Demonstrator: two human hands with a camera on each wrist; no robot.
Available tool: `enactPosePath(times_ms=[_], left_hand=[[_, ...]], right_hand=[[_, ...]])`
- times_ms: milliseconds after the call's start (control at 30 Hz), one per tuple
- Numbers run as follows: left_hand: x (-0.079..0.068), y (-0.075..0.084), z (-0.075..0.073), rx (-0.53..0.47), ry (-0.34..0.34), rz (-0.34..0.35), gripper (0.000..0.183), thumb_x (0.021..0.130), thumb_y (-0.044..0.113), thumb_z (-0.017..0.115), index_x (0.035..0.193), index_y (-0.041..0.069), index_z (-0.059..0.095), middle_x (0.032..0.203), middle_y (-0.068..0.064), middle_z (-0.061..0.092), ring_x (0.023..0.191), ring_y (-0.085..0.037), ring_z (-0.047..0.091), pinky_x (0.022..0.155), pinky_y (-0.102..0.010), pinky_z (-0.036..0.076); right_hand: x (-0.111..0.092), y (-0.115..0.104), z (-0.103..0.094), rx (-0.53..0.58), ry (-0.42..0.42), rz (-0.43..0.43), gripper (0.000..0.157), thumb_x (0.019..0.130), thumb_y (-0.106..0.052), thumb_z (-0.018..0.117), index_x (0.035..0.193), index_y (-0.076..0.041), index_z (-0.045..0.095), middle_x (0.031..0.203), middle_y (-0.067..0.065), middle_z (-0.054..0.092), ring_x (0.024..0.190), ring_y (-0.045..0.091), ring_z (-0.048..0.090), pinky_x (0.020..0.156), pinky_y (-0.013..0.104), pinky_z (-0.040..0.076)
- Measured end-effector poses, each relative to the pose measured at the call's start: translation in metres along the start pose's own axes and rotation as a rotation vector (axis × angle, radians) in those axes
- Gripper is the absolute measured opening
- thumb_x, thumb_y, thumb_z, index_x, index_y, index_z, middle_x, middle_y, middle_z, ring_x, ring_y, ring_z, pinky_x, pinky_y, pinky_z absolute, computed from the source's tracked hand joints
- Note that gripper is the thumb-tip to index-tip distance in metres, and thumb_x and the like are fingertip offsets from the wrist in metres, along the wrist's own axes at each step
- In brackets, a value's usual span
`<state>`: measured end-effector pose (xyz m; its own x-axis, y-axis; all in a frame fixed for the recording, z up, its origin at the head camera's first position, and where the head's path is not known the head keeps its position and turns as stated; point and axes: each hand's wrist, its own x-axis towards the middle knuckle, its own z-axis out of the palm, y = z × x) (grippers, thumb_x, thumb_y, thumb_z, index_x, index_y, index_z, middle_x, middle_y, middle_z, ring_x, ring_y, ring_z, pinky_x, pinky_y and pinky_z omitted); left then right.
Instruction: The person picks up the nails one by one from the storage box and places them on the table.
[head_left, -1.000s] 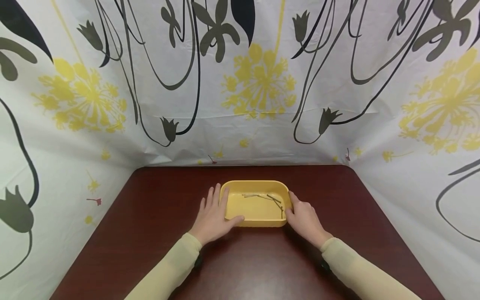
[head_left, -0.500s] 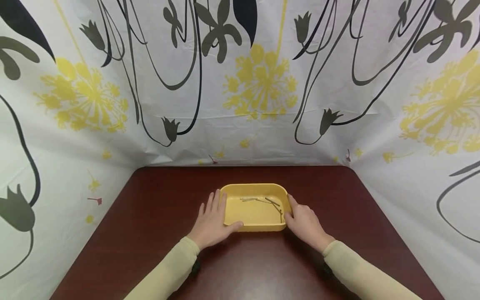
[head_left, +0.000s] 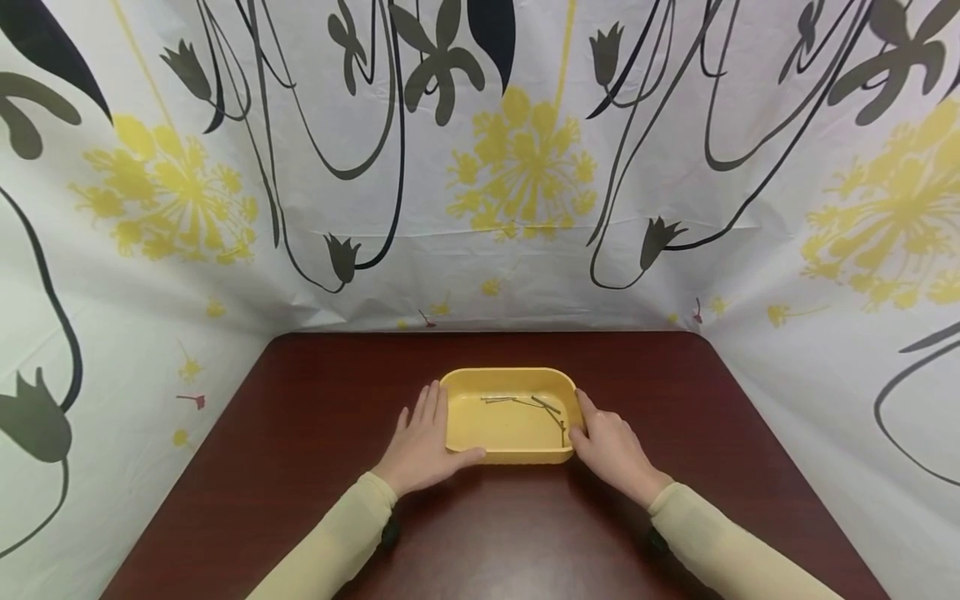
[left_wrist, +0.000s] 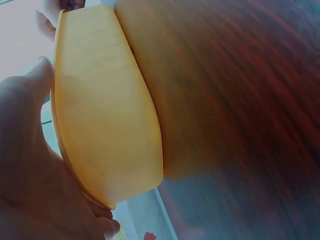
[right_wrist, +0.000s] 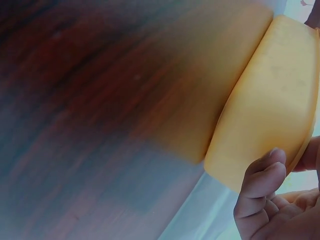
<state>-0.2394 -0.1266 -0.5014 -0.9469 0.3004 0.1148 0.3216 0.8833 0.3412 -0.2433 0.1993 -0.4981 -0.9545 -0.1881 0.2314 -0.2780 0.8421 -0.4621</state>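
A shallow yellow plastic tray [head_left: 487, 429] with rounded corners stands on the table. Several thin dark pieces [head_left: 547, 405], nail-like but too small to identify, lie inside, mostly toward its right end. My left hand [head_left: 422, 446] rests on the tray's left edge, fingers straight and close together, thumb along the near rim. At the opposite end my right hand [head_left: 613, 450] grips the tray, with curled fingers [right_wrist: 262, 185] against the outer wall in the right wrist view. The left wrist view shows the tray's outer side wall [left_wrist: 105, 110], its base at the tabletop.
The dark reddish-brown table [head_left: 337, 400] has a glossy wood-grain top. Around its back and sides hangs a white cloth [head_left: 465, 283] printed with yellow and grey flowers. The tray sits near the middle, toward the back edge.
Compared with one second ago, the tray is slightly nearer me, both hands still at its ends. My left fingers, spread before, have come together. Since half a second ago there is little movement.
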Motion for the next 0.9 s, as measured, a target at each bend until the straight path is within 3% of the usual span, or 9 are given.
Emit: enactPosePath(times_ms=[233,733,900], left_hand=[[0.0025,0.0014,-0.0015,-0.058,-0.015,-0.021,0.117,0.086,0.082,0.047,0.160,0.001,0.007,0.168,-0.016,0.004,0.154,-0.027,0.004,0.116,-0.061,0.017],[0.0055,-0.0002,-0.0047,-0.036,-0.064,-0.050,0.124,0.081,0.088,0.046,0.161,0.003,0.005,0.168,-0.011,-0.002,0.154,-0.024,0.000,0.117,-0.059,0.018],[0.0081,-0.0006,-0.0081,-0.055,-0.068,-0.036,0.128,0.078,0.087,0.053,0.161,0.001,0.007,0.168,-0.013,0.001,0.154,-0.026,0.003,0.115,-0.060,0.021]], right_hand=[[-0.0003,0.0016,-0.0010,-0.013,-0.005,-0.011,0.065,0.096,-0.018,0.058,0.153,0.002,0.036,0.054,-0.004,0.044,0.042,0.010,0.037,0.040,0.029,0.034],[0.0053,0.0017,-0.0082,-0.043,-0.037,-0.023,0.061,0.100,-0.029,0.057,0.152,0.000,0.042,0.052,-0.005,0.044,0.038,0.010,0.037,0.037,0.028,0.031],[0.0058,0.0022,-0.0087,-0.069,-0.049,-0.034,0.062,0.100,-0.029,0.057,0.151,0.002,0.042,0.054,-0.005,0.045,0.039,0.009,0.037,0.038,0.027,0.031]])
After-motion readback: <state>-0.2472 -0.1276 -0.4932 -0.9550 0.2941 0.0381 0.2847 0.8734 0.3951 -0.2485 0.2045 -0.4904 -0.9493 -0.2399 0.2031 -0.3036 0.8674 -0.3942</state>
